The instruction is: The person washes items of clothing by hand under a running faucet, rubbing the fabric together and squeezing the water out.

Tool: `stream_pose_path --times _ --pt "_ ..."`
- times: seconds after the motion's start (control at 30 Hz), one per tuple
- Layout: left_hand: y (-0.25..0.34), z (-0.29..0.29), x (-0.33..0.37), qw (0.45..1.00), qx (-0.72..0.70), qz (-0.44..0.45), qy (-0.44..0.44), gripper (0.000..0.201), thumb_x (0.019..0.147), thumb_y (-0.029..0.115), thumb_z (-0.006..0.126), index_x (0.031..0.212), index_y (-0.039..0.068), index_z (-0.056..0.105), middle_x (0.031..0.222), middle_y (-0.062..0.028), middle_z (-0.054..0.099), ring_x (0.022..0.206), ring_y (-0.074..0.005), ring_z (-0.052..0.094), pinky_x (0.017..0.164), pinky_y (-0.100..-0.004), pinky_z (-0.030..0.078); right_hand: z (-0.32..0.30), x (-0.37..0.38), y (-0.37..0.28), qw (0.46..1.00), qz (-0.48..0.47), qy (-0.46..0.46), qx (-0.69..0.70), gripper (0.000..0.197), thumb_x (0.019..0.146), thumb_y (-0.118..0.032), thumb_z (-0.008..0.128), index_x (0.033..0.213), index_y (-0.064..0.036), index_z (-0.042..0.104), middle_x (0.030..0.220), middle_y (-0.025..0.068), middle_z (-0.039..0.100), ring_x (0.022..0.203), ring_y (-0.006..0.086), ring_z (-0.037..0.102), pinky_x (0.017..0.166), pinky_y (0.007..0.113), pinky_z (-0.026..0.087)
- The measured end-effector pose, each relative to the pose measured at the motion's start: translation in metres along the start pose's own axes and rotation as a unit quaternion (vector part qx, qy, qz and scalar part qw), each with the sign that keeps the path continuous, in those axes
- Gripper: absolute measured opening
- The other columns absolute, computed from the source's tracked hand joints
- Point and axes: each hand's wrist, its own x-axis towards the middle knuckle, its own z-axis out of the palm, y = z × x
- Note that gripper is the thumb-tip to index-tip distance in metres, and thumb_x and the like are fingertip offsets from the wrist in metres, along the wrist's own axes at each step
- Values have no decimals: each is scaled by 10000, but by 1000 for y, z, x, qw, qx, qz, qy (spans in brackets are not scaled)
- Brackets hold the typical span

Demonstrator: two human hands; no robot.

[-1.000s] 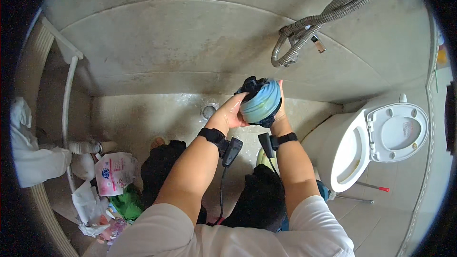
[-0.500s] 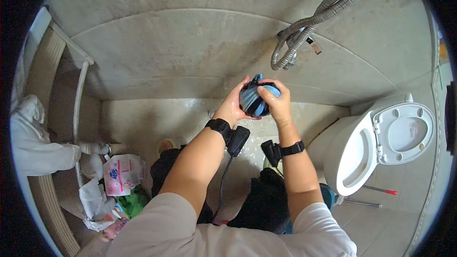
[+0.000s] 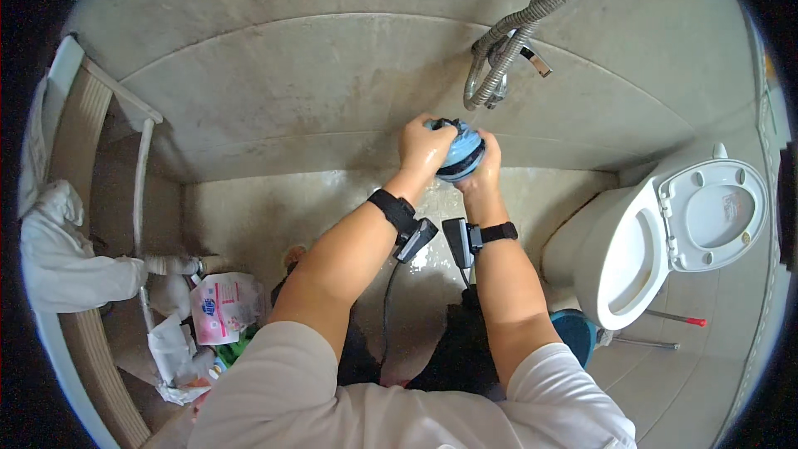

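Note:
Between my two hands is a wet, balled-up blue-and-black cloth (image 3: 463,150), held out over the floor. My left hand (image 3: 421,148) wraps its left side, with the fingers bent over the top. From the right, my right hand (image 3: 489,162) presses against it, the palm partly hidden behind the bundle. Each wrist carries a black strap with a small box; the left box (image 3: 417,241) and the right box (image 3: 458,241) trail cables. Just beyond the cloth, a tap (image 3: 497,91) with a looped metal hose (image 3: 532,17) is fixed to the tiled wall.
To the right stands a white toilet (image 3: 632,262) with its lid raised. White cloth (image 3: 71,249) hangs over a rail at the left, above a pink-and-white package (image 3: 223,306) and a green bag (image 3: 237,347). Wet floor (image 3: 432,262) shines below my hands. A teal round thing (image 3: 575,334) sits by my right elbow.
My hands have turned the cloth bundle: the left hand now covers its top, and the right has slid to its side. The view has shifted slightly, and the wrist boxes sit closer together.

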Motion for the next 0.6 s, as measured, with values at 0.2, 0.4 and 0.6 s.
stream_pose_path --times 0.2,0.4,0.6 --pt "4 -26 -17 951 165 260 15 232 655 169 692 794 2 611 870 -165 564 868 -318 553 776 -367 449 11 -24 4 990 115 -74 40 459 862 -462 470 1050 -56 575 1049 151 606 960 300 588 905 460 439" --pt "26 -36 -31 903 177 391 -8 179 668 121 686 820 61 613 921 -126 571 857 -316 565 746 -384 467 15 -19 -7 977 197 -86 -11 416 831 -493 497 1028 -138 584 1023 129 597 964 310 579 853 555 448" --pt "48 -21 -28 834 275 464 -116 160 640 171 652 765 74 625 836 -86 594 849 -305 570 722 -402 465 7 -12 -4 969 226 -87 46 333 818 -396 506 959 -108 595 997 124 612 919 312 595 829 527 465"
